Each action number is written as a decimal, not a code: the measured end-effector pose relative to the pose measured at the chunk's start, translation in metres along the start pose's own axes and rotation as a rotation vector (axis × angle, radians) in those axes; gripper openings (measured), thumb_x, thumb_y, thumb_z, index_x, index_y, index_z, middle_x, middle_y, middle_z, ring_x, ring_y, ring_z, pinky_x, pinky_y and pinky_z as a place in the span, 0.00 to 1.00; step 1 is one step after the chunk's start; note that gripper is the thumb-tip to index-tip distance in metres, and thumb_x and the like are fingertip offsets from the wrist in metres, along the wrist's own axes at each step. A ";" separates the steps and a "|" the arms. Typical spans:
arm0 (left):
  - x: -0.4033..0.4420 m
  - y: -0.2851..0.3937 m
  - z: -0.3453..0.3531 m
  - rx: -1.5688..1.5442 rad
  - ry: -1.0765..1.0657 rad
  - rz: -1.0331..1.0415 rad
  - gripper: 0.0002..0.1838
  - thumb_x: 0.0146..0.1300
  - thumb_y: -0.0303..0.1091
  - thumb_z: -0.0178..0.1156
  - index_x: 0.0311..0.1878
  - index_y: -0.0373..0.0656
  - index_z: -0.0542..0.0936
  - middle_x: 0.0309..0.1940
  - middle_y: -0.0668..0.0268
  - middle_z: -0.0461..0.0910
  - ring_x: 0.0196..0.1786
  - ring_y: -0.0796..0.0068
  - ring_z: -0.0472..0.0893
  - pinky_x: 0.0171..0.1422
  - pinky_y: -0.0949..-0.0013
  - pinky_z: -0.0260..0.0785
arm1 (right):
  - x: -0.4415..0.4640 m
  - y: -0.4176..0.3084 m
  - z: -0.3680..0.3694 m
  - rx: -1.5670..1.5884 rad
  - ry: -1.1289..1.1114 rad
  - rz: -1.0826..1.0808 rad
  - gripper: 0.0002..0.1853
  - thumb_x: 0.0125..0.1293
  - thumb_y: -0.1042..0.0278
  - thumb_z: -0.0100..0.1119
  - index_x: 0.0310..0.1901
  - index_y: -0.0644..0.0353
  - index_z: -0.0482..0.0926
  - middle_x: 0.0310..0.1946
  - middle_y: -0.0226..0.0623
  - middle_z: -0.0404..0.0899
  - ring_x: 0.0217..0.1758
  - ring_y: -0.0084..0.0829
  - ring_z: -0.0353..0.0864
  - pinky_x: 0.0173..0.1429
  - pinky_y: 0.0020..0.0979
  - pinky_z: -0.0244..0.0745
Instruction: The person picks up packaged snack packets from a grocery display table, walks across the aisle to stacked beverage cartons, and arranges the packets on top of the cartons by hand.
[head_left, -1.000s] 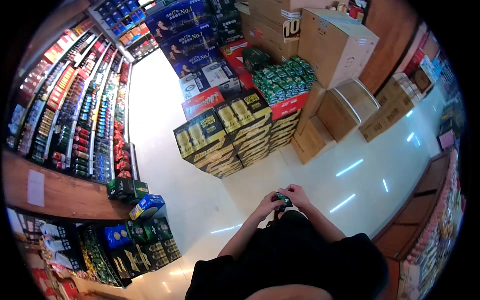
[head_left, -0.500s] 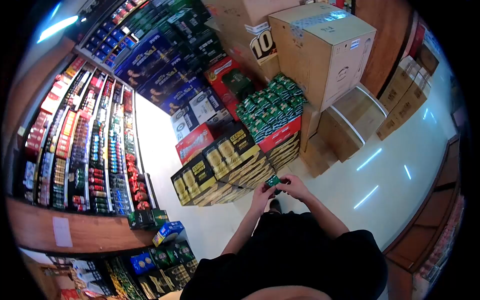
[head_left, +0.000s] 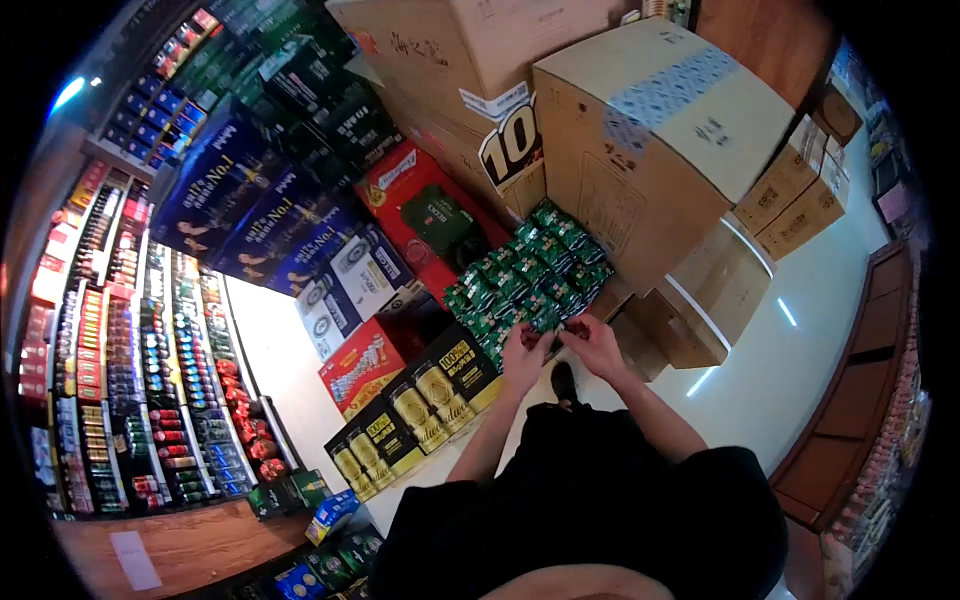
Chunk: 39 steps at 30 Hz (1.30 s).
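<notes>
Both hands meet in front of the body, over the near edge of a pile of small green packets (head_left: 520,275). My left hand (head_left: 525,355) has its fingers pinched together. My right hand (head_left: 594,347) is closed opposite it, fingertips nearly touching the left ones. A small dark green thing seems to lie between them, but it blends with the pile behind. Left of the hands stand black and gold beer cartons (head_left: 425,405), and a red carton (head_left: 368,368) sits behind these.
Large cardboard boxes (head_left: 600,180) stand behind the packets, with an open carton (head_left: 712,290) to their right. Blue cartons (head_left: 215,185) are stacked at the back left. Drink shelves (head_left: 150,370) line the left side. A wooden cabinet (head_left: 840,400) is at right.
The view has moved closer to the stacked cartons. My hands, with a green packet held between them in the earlier frames, have come from over the open floor to the near edge of the packet pile.
</notes>
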<state>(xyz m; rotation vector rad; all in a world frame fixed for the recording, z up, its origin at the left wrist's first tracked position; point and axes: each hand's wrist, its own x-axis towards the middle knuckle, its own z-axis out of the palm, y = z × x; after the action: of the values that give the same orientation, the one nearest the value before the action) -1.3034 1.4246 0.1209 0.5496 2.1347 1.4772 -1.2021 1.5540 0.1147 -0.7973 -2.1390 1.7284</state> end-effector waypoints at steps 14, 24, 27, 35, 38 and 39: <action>0.157 0.027 -0.028 0.149 0.117 -0.037 0.23 0.56 0.31 0.65 0.52 0.33 0.69 0.26 0.55 0.80 0.29 0.61 0.81 0.35 0.63 0.72 | 0.102 -0.047 0.016 -0.365 0.109 -0.155 0.16 0.59 0.68 0.62 0.49 0.60 0.75 0.34 0.40 0.78 0.32 0.37 0.78 0.36 0.35 0.74; 0.162 0.024 -0.025 0.313 0.199 0.019 0.26 0.53 0.38 0.69 0.52 0.36 0.74 0.35 0.51 0.81 0.39 0.59 0.82 0.44 0.62 0.73 | 0.094 -0.039 -0.004 -0.220 -0.007 -0.137 0.16 0.58 0.71 0.61 0.48 0.62 0.75 0.33 0.36 0.77 0.26 0.27 0.76 0.32 0.28 0.73; 0.164 0.019 -0.024 0.458 0.227 0.084 0.26 0.52 0.38 0.69 0.52 0.36 0.75 0.39 0.50 0.81 0.42 0.58 0.82 0.48 0.62 0.73 | 0.090 -0.044 -0.018 -0.194 -0.075 -0.090 0.17 0.59 0.68 0.61 0.50 0.61 0.74 0.35 0.38 0.78 0.30 0.31 0.78 0.36 0.31 0.74; 0.157 0.023 -0.019 0.484 0.242 0.024 0.23 0.51 0.39 0.68 0.49 0.38 0.77 0.42 0.48 0.76 0.49 0.51 0.76 0.53 0.57 0.69 | 0.069 -0.020 -0.047 -0.139 -0.110 -0.134 0.16 0.60 0.67 0.60 0.49 0.59 0.74 0.33 0.38 0.78 0.31 0.33 0.79 0.36 0.34 0.74; 0.128 0.049 -0.015 0.510 0.333 0.031 0.21 0.54 0.39 0.66 0.48 0.36 0.77 0.43 0.49 0.76 0.48 0.52 0.76 0.52 0.59 0.69 | 0.064 -0.026 -0.054 -0.085 -0.207 -0.097 0.14 0.60 0.67 0.60 0.48 0.59 0.74 0.33 0.38 0.78 0.30 0.33 0.79 0.35 0.33 0.74; 0.116 0.043 -0.016 0.519 0.352 0.077 0.21 0.55 0.39 0.66 0.48 0.36 0.77 0.44 0.50 0.76 0.47 0.54 0.77 0.50 0.61 0.69 | 0.063 -0.026 -0.052 -0.066 -0.245 -0.091 0.14 0.60 0.68 0.60 0.47 0.59 0.75 0.33 0.38 0.78 0.30 0.33 0.79 0.35 0.33 0.74</action>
<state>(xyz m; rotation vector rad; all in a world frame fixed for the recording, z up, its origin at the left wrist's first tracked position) -1.4034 1.4941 0.1479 0.5849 2.8305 1.1098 -1.2317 1.6291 0.1450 -0.5165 -2.3608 1.7965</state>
